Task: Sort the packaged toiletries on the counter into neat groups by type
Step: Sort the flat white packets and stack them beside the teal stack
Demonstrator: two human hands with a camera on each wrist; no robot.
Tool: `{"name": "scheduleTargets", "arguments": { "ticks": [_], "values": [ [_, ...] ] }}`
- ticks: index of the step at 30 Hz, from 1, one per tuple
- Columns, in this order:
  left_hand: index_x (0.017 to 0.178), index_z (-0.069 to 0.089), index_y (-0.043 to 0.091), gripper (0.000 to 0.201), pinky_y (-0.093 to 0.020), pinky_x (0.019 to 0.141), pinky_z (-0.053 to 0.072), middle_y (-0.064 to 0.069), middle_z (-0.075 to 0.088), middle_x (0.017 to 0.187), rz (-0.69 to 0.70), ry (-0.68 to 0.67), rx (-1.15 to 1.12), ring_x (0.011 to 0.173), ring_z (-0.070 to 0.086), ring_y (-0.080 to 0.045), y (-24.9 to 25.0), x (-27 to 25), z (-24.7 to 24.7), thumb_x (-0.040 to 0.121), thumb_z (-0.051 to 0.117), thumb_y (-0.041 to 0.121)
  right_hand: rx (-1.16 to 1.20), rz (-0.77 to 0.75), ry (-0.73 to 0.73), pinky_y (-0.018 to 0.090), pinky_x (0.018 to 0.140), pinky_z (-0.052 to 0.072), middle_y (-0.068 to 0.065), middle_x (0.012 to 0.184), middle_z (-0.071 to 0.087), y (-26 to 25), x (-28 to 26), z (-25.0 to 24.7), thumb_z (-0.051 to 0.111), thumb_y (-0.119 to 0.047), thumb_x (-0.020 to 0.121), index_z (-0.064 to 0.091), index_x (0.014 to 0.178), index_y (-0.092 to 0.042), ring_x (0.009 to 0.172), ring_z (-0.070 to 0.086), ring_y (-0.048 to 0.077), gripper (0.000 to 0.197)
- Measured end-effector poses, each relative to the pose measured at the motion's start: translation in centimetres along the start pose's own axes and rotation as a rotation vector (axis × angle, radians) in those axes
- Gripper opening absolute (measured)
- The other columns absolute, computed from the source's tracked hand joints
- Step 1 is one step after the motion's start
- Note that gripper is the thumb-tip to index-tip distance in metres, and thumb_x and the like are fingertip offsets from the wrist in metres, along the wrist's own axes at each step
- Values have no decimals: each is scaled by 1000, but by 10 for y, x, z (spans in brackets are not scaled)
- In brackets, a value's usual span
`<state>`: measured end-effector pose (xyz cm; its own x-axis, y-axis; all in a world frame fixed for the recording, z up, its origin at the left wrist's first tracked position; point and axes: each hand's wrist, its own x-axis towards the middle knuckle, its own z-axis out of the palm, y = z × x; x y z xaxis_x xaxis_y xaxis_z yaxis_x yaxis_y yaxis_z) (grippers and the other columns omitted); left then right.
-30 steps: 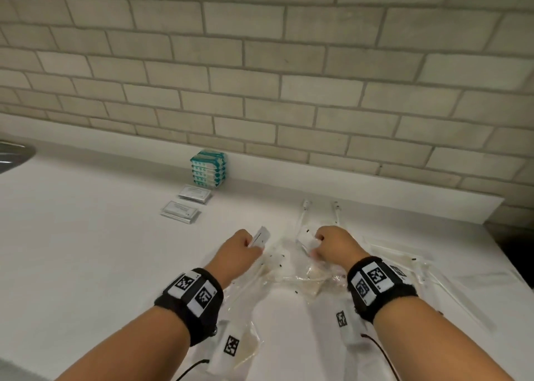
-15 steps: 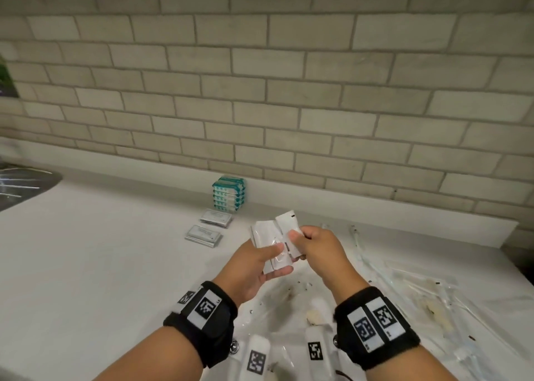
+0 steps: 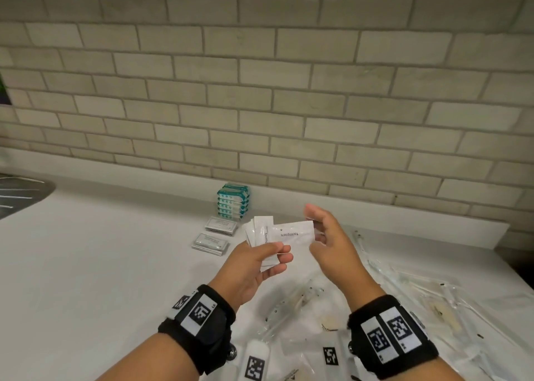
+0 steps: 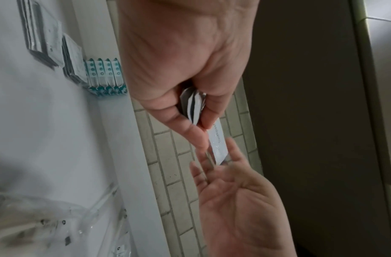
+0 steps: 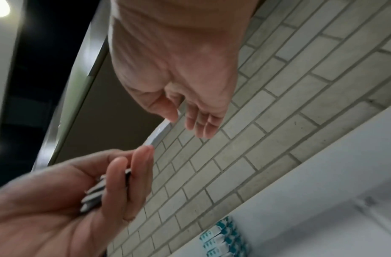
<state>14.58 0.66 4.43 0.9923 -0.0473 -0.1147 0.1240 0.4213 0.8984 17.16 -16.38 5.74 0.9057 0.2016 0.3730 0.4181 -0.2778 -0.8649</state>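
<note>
Several white toothpaste sachets [image 3: 291, 233] are fanned out in the air above the white counter [image 3: 101, 265]. My left hand [image 3: 281, 258] pinches their lower ends between thumb and fingers; the left wrist view shows the pinched bundle [image 4: 194, 106] edge-on. My right hand [image 3: 313, 227] is beside the front sachet's right edge with relaxed, spread fingers. In the right wrist view its thumb tip touches the sachet's end [image 5: 159, 133] and the fingers [image 5: 203, 125] stay off it.
A stack of teal packs [image 3: 233, 201] stands against the tiled wall, with two piles of flat grey packets [image 3: 221, 225] [image 3: 210, 243] in front. Clear-wrapped toothbrushes [image 3: 419, 288] lie scattered under and right of my hands. A steel sink [image 3: 20, 195] is far left.
Both hands rose from the clear wrappers on the counter with sachets. The sachets were brought together in my left hand, and my right hand opened beside them.
</note>
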Motion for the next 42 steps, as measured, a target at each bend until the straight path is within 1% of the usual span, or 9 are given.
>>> {"name": "scheduleTargets", "arguments": {
  "ticks": [6, 13, 18, 21, 23, 28, 33, 39, 42],
  "values": [
    [101, 69, 1, 15, -25, 66, 58, -10, 72, 87, -15, -31, -23, 79, 71, -19, 5, -1, -6, 89, 63, 6, 186, 166, 75, 30, 72, 56, 4, 100, 65, -7, -1, 13, 70, -15, 86, 54, 118, -24, 87, 66, 21, 36],
    [119, 58, 1, 27, -33, 77, 60, -20, 69, 112, -149, -146, -113, 101, 68, -34, 11, 0, -13, 97, 44, 4, 189, 125, 69, 31, 61, 48, -1, 66, 63, -22, 11, -8, 68, 2, 83, 66, 77, -17, 62, 58, 17, 20],
    [112, 65, 5, 21, -32, 73, 60, -12, 72, 107, -90, -136, 37, 93, 70, -24, 14, -2, -18, 91, 61, 7, -64, 255, -343, 25, 55, 44, -4, 71, 64, -36, 24, -25, 76, 2, 76, 63, 114, -28, 60, 54, 14, 50],
    [114, 65, 9, 23, -33, 73, 59, -13, 71, 110, -107, -201, 95, 99, 69, -27, 14, -5, -16, 92, 61, 17, -206, 308, -430, 26, 55, 44, 1, 101, 70, -35, 33, -14, 81, -6, 71, 58, 122, -29, 72, 59, 19, 60],
    [117, 63, 9, 26, -31, 77, 58, -15, 70, 111, -102, -275, 141, 102, 68, -29, 14, -6, -14, 92, 60, 17, -206, 347, -386, 24, 54, 43, 1, 111, 66, -33, 36, -6, 82, -6, 70, 57, 122, -27, 71, 59, 17, 62],
    [120, 61, 10, 27, -30, 78, 57, -15, 70, 113, -50, -262, 121, 102, 68, -29, 14, -2, -13, 93, 58, 9, 69, 374, -220, 23, 54, 42, -2, 71, 65, -30, 30, 11, 77, -4, 77, 66, 95, -12, 57, 54, 11, 22],
    [127, 55, 0, 33, -34, 79, 59, -22, 66, 118, -135, -200, -93, 108, 65, -36, 16, 4, -23, 99, 38, 9, 261, 390, 51, 35, 66, 55, 13, 96, 70, -23, 33, 5, 66, -2, 86, 62, 103, -8, 81, 68, 25, 19],
    [122, 60, 11, 31, -26, 67, 57, -10, 73, 107, -30, -121, 140, 95, 71, -30, 12, 1, -19, 93, 60, 22, 367, 397, -211, 31, 64, 56, 7, 90, 75, -34, 24, 11, 71, 2, 80, 69, 103, -8, 78, 71, 21, 25],
    [119, 62, 10, 39, -27, 70, 57, -14, 72, 107, -75, -138, 160, 96, 71, -30, 11, 2, -16, 97, 49, 40, 284, 236, -113, 28, 69, 52, 1, 85, 73, -33, 24, 18, 71, 1, 81, 73, 91, -14, 79, 68, 17, 18]
  ]
}}
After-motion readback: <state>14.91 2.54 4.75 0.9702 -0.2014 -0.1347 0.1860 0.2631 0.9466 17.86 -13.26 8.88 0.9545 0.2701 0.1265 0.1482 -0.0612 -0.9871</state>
